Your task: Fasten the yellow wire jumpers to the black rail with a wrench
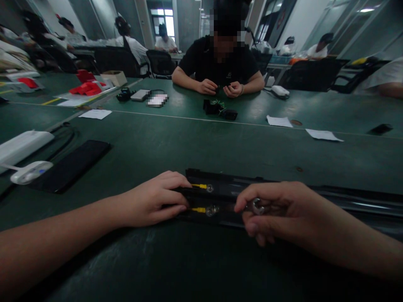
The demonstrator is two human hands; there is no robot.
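Observation:
A long black rail (346,201) lies across the green table in front of me. Two yellow-sleeved wires with metal ring terminals (208,208) are bolted near its left end. My left hand (154,199) grips the rail's left end, fingers wrapped over it. My right hand (277,209) is closed round a small open-ended metal wrench (257,205), whose jaw points left toward the lower terminal bolt.
A black phone (72,163) and white devices (22,144) lie at the left. A person in black (220,63) sits opposite, hands on small black parts (217,107). Paper slips (278,121), red items (86,86) and other seated workers fill the background.

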